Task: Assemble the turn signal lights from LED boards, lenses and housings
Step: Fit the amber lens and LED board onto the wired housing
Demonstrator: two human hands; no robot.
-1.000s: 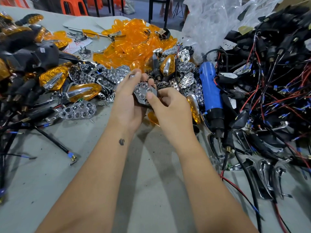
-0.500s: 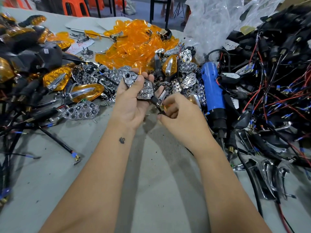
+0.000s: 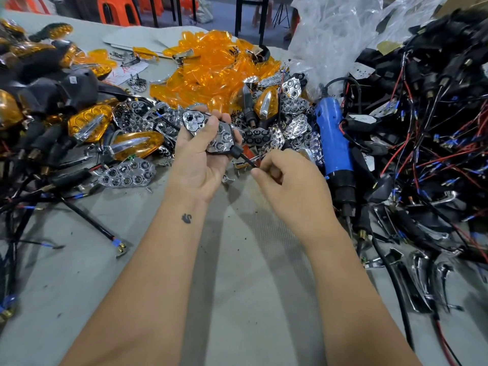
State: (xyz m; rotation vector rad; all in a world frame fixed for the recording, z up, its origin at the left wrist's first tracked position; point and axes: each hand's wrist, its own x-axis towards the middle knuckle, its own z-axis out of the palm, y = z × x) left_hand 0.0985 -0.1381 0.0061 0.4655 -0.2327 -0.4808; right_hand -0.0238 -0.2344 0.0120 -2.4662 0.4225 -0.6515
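My left hand (image 3: 203, 159) grips a chrome reflector plate with hexagonal cups set in a black housing (image 3: 208, 132), held above the table's middle. A black stem with a cable (image 3: 244, 158) runs out of the housing's lower right end. My right hand (image 3: 290, 180) pinches that cable just right of the housing. Behind the hands lies a heap of amber lenses (image 3: 211, 72). Loose chrome reflectors (image 3: 126, 174) lie to the left and behind the hands.
A blue electric screwdriver (image 3: 336, 143) lies right of my right hand. Black housings with red and black wires (image 3: 427, 114) pile up on the right. Finished amber lights (image 3: 89, 122) and black stems fill the left. A clear plastic bag (image 3: 338, 35) sits behind.
My right hand left the reflector's face and slid down to the right along the black cable, pulling it out of the housing. My left hand tilted the housing slightly left.
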